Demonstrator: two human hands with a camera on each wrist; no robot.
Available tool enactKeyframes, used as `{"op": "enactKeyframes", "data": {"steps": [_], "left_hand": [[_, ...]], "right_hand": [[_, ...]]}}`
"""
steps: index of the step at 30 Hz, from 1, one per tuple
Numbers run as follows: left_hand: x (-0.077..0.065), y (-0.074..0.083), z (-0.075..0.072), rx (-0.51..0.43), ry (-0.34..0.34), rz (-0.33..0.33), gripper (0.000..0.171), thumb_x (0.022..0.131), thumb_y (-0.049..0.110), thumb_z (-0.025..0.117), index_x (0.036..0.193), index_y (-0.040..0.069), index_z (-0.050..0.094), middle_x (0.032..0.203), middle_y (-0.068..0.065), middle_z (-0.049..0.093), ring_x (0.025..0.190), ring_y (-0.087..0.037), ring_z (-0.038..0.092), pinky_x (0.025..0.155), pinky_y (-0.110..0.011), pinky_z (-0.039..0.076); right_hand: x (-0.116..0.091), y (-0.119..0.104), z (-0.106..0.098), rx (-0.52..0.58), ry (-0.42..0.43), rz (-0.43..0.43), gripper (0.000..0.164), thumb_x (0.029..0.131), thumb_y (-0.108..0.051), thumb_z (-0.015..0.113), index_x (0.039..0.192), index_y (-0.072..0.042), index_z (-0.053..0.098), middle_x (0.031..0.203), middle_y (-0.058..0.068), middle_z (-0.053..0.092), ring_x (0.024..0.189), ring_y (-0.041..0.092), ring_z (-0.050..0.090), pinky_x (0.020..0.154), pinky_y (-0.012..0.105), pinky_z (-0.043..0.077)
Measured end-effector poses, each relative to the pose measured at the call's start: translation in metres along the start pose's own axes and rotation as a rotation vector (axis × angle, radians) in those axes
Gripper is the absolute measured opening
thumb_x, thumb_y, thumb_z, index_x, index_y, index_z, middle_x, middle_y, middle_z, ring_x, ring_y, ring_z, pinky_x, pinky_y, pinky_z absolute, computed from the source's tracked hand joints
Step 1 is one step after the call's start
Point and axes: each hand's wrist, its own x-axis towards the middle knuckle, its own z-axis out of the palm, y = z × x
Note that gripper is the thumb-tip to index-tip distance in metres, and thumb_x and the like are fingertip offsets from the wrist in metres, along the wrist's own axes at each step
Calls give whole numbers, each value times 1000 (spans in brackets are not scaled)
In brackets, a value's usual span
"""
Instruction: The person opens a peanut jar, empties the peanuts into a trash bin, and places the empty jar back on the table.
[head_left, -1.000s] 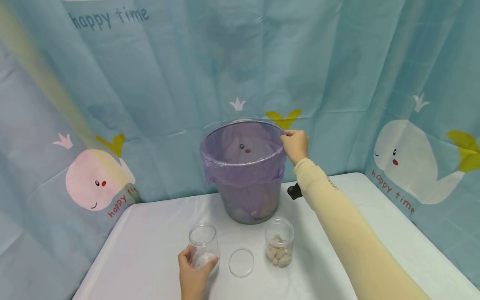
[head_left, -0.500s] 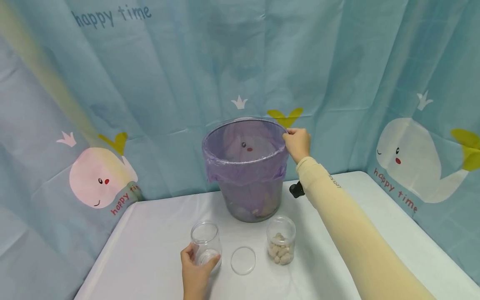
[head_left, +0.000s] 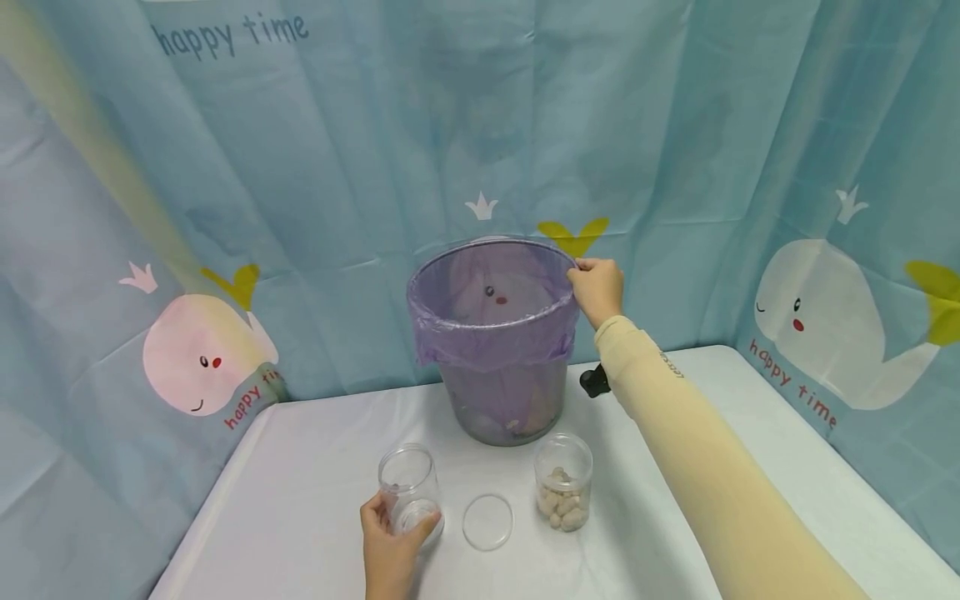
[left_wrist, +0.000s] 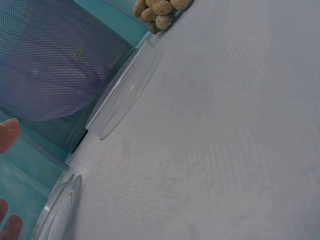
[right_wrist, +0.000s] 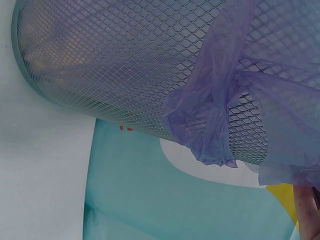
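Observation:
With thumb and fingers around its lower part, my left hand [head_left: 393,550] holds an uncovered clear plastic jar [head_left: 408,479] at the front of the table. The jar's base [left_wrist: 57,210] shows at the lower left of the left wrist view. My right hand [head_left: 598,292] reaches forward and grips the right rim of a mesh trash can [head_left: 502,408]. A purple trash bag [head_left: 487,346] lines the can and folds over its rim. In the right wrist view a knotted bunch of the bag [right_wrist: 205,120] hangs beside the mesh, and a finger [right_wrist: 306,212] meets the bag's edge.
A clear round lid [head_left: 487,522] lies flat between the held jar and a second clear jar [head_left: 564,454], partly filled with peanuts in shells [head_left: 562,504]. A small black object [head_left: 595,382] is behind the right forearm. A printed curtain [head_left: 337,167] hangs behind the white table [head_left: 300,475].

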Motion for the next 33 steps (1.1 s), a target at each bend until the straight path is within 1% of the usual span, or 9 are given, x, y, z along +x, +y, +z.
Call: {"op": "enactKeyframes", "data": {"steps": [3,6,9,13,15,17,20,22,33], "left_hand": [[-1,-1,0,1,-1,3,91,72,8,87,140,-1,28,146,-24,42,136,-38,43,97,-8,39],[-1,-1,0,-4,-6,-2,92,72,8,87,140,-1,26,148,-25,40,137,-39,41,113,-32,41],[-1,-1,0,-14,-9,-10,92,73,7,87,141,-1,25,149,-25,38,139,-40,39,117,-52,35],[-1,-1,0,-18,-5,-20,92,72,6,87,141,0,25,150,-23,38,139,-37,40,112,-26,41],[-1,-1,0,-15,-3,-26,93,73,7,87,141,0,25,150,-23,38,139,-37,40,109,-23,42],[-1,-2,0,-17,-6,-29,93,73,7,86,142,0,24,151,-24,37,140,-38,38,113,-29,40],[0,-2,-1,-23,-8,-32,95,73,6,87,142,-1,22,152,-27,34,142,-42,34,119,-53,32],[0,-2,-1,-28,-8,-31,96,73,6,87,142,-2,21,153,-28,32,143,-45,32,120,-59,28],[-1,-4,-2,-12,-8,-25,94,72,4,85,140,-2,22,152,-31,29,143,-52,26,121,-64,22]], "right_hand": [[0,0,0,1,8,-1,37,97,-13,55,131,-1,62,133,16,65,69,15,50,63,21,42],[0,0,0,-6,11,-1,37,96,-13,55,131,-1,62,132,16,65,70,15,50,63,21,42],[0,0,0,-8,6,3,37,97,-13,55,131,-2,62,133,16,65,63,14,46,61,21,40],[-1,-1,-1,-4,0,2,38,97,-13,54,132,-1,62,133,16,64,61,13,45,60,21,40],[-2,-1,-1,0,-1,1,38,97,-13,54,132,-1,61,134,16,64,65,14,47,62,22,40],[-2,-1,-1,5,-1,3,38,97,-13,54,132,-1,61,134,16,64,69,16,49,64,23,41],[-2,-1,-1,5,-2,5,38,97,-13,53,133,-2,61,135,16,63,72,17,50,65,22,41],[-1,0,-1,2,-1,2,38,97,-13,53,132,-2,61,134,16,63,71,16,50,64,21,41],[-2,-1,0,0,9,-1,37,97,-14,54,131,-1,62,133,16,65,68,14,51,62,20,42]]}}
